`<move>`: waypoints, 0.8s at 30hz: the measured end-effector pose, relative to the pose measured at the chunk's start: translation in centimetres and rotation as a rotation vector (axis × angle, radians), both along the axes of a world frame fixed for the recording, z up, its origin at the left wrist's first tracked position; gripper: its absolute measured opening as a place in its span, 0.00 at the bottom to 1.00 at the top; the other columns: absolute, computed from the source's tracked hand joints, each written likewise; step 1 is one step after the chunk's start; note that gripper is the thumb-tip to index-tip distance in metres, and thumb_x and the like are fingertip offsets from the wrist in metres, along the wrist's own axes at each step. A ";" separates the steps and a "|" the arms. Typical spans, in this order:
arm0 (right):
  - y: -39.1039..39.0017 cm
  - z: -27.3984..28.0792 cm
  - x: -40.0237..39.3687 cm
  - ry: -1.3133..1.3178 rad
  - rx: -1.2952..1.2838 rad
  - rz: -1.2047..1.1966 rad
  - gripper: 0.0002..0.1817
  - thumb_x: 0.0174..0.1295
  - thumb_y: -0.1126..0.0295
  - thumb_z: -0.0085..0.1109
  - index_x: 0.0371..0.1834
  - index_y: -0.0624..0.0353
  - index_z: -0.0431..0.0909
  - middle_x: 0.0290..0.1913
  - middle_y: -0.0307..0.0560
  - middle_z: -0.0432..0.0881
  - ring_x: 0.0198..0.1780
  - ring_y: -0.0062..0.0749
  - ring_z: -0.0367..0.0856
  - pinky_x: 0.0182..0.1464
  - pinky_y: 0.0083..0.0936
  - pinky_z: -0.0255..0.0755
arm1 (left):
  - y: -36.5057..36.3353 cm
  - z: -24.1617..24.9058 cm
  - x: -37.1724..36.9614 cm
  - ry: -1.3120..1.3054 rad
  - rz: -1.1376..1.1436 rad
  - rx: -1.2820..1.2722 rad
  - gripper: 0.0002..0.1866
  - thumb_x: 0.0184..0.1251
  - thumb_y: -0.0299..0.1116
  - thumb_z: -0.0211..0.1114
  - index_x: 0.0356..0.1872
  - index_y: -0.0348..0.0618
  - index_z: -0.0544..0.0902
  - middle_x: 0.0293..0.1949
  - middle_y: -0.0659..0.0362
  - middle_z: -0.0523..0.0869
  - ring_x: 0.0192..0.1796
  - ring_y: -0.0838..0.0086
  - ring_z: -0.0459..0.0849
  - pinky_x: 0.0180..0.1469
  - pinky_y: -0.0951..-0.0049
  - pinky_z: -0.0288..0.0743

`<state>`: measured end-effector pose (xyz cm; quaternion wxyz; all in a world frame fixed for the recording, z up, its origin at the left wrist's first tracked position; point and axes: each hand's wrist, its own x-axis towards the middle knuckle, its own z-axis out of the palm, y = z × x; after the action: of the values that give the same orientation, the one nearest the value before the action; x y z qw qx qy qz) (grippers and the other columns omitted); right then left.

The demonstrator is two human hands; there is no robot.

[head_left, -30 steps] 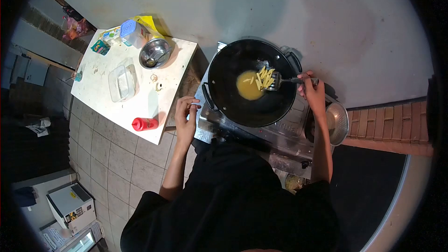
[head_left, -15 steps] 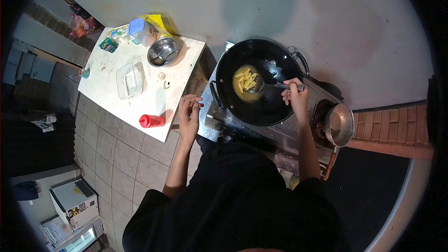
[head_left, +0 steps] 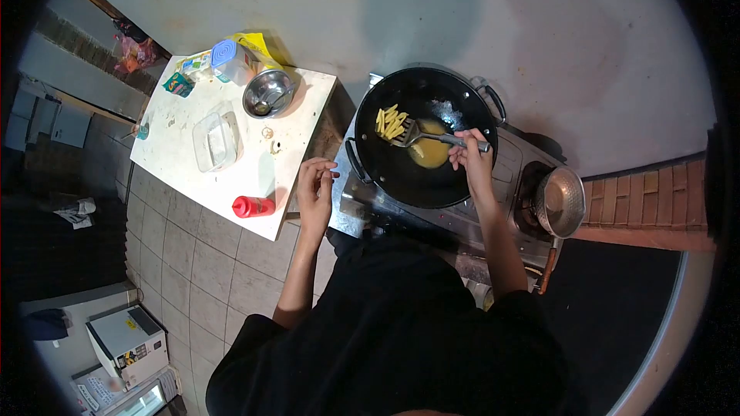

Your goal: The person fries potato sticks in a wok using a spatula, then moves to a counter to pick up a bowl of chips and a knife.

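Observation:
My right hand (head_left: 472, 156) is closed around the grey handle of a slotted spatula (head_left: 438, 137). The blade lies inside a black wok (head_left: 393, 181), against a heap of pale yellow, fry-like sticks (head_left: 391, 121) on the wok's left side. A pool of yellowish oil (head_left: 430, 152) sits at the bottom, with a few sticks in it. To the left of the wok, my left hand (head_left: 316, 185) hangs in the air with loosely bent fingers apart and holds nothing.
A hammered metal saucepan (head_left: 560, 202) stands on the right burner of the stove (head_left: 505, 173). On the white table (head_left: 181, 158) at left are a steel bowl (head_left: 269, 94), a clear plastic container (head_left: 215, 143), a red bottle (head_left: 253, 206) and a lidded tub (head_left: 231, 62).
The spatula has pushed the yellow sticks out of the oil, up and left along the wok wall. My right hand has shifted slightly left with it. My left hand stays nearly in place.

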<state>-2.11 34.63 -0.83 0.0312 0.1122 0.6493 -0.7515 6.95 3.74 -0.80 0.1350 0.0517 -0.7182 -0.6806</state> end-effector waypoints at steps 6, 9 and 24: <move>0.3 -0.2 0.0 0.018 -0.038 0.035 0.14 0.74 0.63 0.46 0.46 0.65 0.74 0.27 0.49 0.79 0.25 0.26 0.78 0.25 0.20 0.68 | -0.1 -0.3 0.3 0.006 0.020 0.009 0.08 0.73 0.21 0.52 0.44 0.32 0.80 0.51 0.55 0.75 0.46 0.73 0.82 0.51 0.73 0.78; 0.6 0.1 0.1 0.011 -0.077 0.032 0.15 0.74 0.62 0.46 0.46 0.65 0.74 0.27 0.49 0.79 0.26 0.26 0.78 0.27 0.20 0.69 | -0.2 0.0 0.4 -0.006 0.032 -0.031 0.08 0.73 0.21 0.52 0.44 0.32 0.80 0.51 0.55 0.75 0.46 0.73 0.82 0.51 0.73 0.78; 4.8 3.3 4.2 0.041 -0.013 0.023 0.15 0.76 0.62 0.46 0.46 0.65 0.75 0.28 0.49 0.79 0.26 0.25 0.77 0.26 0.19 0.68 | 0.0 -0.3 0.4 -0.028 0.007 0.004 0.07 0.74 0.21 0.52 0.44 0.32 0.79 0.52 0.55 0.75 0.46 0.73 0.81 0.50 0.74 0.78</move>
<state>2.12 39.46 2.43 0.0272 0.0890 0.6461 -0.7576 7.35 3.70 -1.14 0.1270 0.0640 -0.7186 -0.6807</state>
